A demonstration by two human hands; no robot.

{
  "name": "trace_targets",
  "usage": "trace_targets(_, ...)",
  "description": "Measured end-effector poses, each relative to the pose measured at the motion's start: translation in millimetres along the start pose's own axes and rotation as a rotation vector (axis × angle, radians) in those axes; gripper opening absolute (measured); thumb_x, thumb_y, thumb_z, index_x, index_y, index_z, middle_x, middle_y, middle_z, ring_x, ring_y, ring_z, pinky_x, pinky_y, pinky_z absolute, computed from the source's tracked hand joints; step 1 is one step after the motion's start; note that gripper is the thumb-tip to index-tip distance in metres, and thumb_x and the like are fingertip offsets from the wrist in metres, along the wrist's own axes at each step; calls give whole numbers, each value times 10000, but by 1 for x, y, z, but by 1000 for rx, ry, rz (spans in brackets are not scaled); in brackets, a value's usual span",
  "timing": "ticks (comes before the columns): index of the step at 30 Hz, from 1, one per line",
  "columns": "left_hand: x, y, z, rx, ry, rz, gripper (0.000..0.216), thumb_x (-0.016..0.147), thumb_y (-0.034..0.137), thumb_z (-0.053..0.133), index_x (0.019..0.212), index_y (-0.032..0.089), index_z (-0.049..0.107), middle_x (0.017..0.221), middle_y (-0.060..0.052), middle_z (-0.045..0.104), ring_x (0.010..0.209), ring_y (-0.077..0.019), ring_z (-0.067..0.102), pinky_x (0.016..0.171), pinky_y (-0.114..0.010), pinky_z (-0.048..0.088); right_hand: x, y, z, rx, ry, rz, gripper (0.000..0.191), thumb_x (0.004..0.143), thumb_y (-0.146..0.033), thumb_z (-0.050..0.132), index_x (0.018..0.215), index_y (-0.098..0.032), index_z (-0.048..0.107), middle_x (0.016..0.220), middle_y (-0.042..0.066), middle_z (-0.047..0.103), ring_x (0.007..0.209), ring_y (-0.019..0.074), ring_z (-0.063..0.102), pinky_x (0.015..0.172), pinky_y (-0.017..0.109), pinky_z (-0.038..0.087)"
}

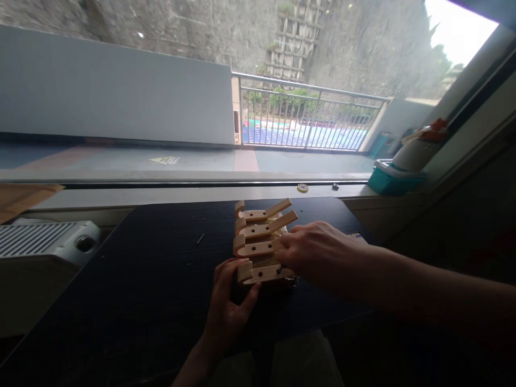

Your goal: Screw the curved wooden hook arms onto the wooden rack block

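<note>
I see my left hand (229,309) curled on the near end and my right hand (312,252) pinching the light, stiff wooden hook pieces (260,242), best gripped by sides, mid dark tabletop (153,269)

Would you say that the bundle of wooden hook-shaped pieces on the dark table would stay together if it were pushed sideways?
Probably not: the wooden pieces look stacked loosely, fanned at differing angles, so they might slide apart. Each seems stiff and fairly light. The left hand braces the near end and the right hand touches the side, suggesting that they need steadying.
</note>
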State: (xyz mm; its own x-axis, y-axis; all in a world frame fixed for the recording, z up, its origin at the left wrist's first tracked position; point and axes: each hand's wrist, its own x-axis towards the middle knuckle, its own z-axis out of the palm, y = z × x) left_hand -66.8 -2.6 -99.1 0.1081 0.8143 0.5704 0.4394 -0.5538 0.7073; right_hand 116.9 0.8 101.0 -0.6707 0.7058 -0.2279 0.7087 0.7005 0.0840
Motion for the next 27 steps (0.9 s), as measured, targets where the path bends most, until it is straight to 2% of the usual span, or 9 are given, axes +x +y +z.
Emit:
trace_targets(5,0,-1,-1,14,-9,23,403,806,218,630,1174,245,469,1140,-54,502,1110,-215,499,991,-377,450,4,3,5,48,-40,90,191,881,-144,490,765,-144,641,765,47,679,685,161,612,552,283,316)
trace_targets(10,1,0,0,11,4,26,387,807,221,628,1161,242,475,1139,-54,505,1103,-213,508,986,-376,455,1,6,2,61,-57,233,227,912,-237,466,822,-143,652,777,62,689,690,170,626,518,276,284)
trace_targets(12,1,0,0,8,7,12,378,808,230,627,1155,240,479,1142,-54,505,1106,-214,510,986,-377,456,-1,8,1,47,-35,207,171,884,-221,499,847,-150,651,788,59,687,686,172,622,502,275,261)
trace_targets(14,0,0,0,6,9,0,372,809,240,626,1152,240,481,1145,-54,505,1108,-216,514,986,-381,457,-4,11,1,36,-2,120,105,832,-164,542,858,-163,644,795,44,681,679,165,612,495,270,244)
trace_targets(17,0,0,0,8,12,-2,371,809,247,627,1150,243,481,1138,-54,507,1103,-220,519,982,-388,462,-5,12,2,59,48,-13,145,801,-62,530,827,-169,624,797,23,671,711,142,600,524,256,268)
trace_targets(19,0,0,0,12,8,2,375,810,246,628,1153,245,479,1130,-54,509,1102,-222,519,984,-392,460,-5,11,2,89,55,-49,180,814,-26,498,812,-160,618,801,26,670,737,136,599,565,249,307)
trace_targets(23,1,0,-1,16,-7,10,389,811,238,627,1168,249,473,1138,-59,506,1110,-227,510,993,-403,452,-3,8,4,111,12,-13,178,849,-62,481,824,-140,639,798,62,677,753,150,616,620,251,358)
trace_targets(27,2,0,-1,14,-2,26,395,809,231,627,1172,244,472,1139,-63,505,1107,-229,505,995,-412,449,-5,13,8,137,-25,120,174,882,-180,480,845,-154,648,772,55,687,728,165,638,590,252,360)
